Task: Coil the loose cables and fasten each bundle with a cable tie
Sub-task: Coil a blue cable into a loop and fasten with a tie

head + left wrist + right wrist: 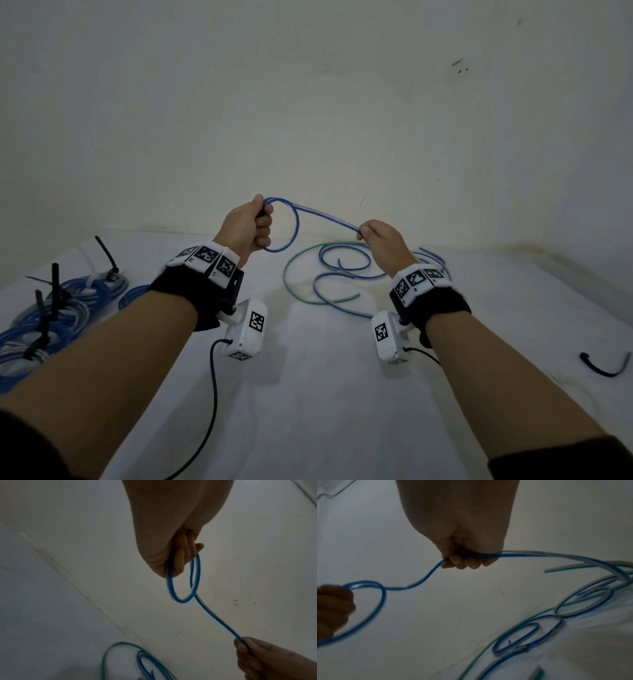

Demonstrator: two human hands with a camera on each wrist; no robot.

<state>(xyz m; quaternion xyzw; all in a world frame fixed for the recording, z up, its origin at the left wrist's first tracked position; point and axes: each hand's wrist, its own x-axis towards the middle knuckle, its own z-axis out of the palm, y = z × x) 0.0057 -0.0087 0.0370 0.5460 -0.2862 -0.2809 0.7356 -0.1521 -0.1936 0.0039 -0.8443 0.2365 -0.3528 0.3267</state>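
Note:
Both hands are raised above the white table (308, 394). My left hand (251, 228) grips one small loop of a blue cable (294, 222), fingers curled round it (180, 559). The same cable runs right to my right hand (378, 236), whose curled fingers (467, 562) hold it in a fist. Past the right hand the cable drops to loose curls (342, 270) on the table, mixed with a green cable (291, 274). A black cable tie (604, 366) lies at the right edge.
Several coiled blue bundles (51, 315) fastened with black ties (54, 284) lie at the table's left. A pale wall (308, 102) stands right behind the table. Black wrist-camera leads (212, 394) hang under my forearms.

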